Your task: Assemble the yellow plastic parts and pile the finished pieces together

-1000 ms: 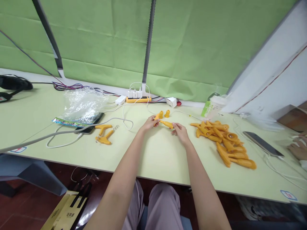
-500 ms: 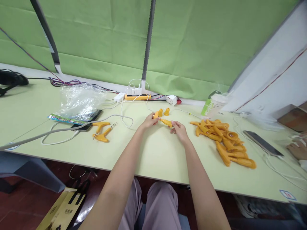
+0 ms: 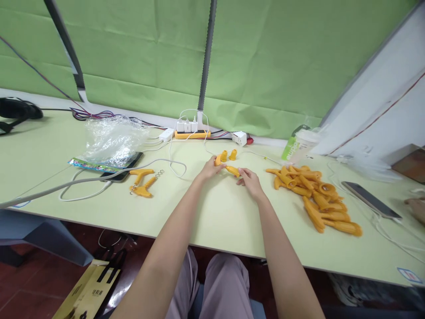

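Over the middle of the table, my left hand [image 3: 209, 169] is closed on the handle end of a yellow plastic corkscrew [image 3: 233, 171]. My right hand [image 3: 250, 181] pinches the far end of its tapered shaft. Fingers cover part of both ends, and no metal spiral shows on it. Just beyond my left hand stand two small yellow caps, a left one [image 3: 224, 155] and a right one [image 3: 233, 154]. To the left lie two yellow T-handled corkscrews [image 3: 142, 191], a metal spiral sticking out. Right of my hands is a heap of yellow plastic parts [image 3: 315, 195].
A power strip [image 3: 192, 134] with white plugs sits at the back. Clear plastic wrap [image 3: 111, 137] covers part of a dark device at left, with a grey cable [image 3: 83, 177] across the table. A cup [image 3: 303, 144] and a phone [image 3: 372, 199] are on the right.
Both hands keep their hold on the corkscrew, with only slight finger movement. The whole view has shifted a little; the person's hand at the far right edge is now mostly out of view.
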Motion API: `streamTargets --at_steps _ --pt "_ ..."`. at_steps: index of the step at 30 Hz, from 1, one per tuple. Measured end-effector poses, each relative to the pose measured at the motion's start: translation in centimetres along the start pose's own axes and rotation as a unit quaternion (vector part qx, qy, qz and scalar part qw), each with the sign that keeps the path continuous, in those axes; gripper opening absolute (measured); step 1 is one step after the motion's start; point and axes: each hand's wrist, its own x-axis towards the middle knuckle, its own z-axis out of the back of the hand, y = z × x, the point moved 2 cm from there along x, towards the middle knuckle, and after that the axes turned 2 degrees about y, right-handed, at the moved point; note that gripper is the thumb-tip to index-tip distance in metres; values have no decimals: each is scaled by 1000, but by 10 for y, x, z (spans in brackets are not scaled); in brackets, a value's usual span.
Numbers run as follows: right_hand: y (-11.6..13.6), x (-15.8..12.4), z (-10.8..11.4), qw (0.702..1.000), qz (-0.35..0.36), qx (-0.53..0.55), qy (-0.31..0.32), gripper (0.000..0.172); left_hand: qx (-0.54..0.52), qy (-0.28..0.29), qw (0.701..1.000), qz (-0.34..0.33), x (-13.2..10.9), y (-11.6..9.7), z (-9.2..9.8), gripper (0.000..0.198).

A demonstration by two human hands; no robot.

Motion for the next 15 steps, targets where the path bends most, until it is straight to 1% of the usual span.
streamTargets --at_steps 3,5,11,15 --pt "-1 1 -2 1000 2 -1 -8 45 -8 -24 1000 -6 0 1 -1 37" --pt "-2 2 -2 1000 -1 7 -10 43 -18 -26 999 -6 1 1 0 35" --pt "-5 4 -1 999 -11 49 0 39 -67 19 998 7 1 0 3 19" --pt "-7 5 -1 998 -4 57 0 43 -87 18 996 16 3 0 3 16"
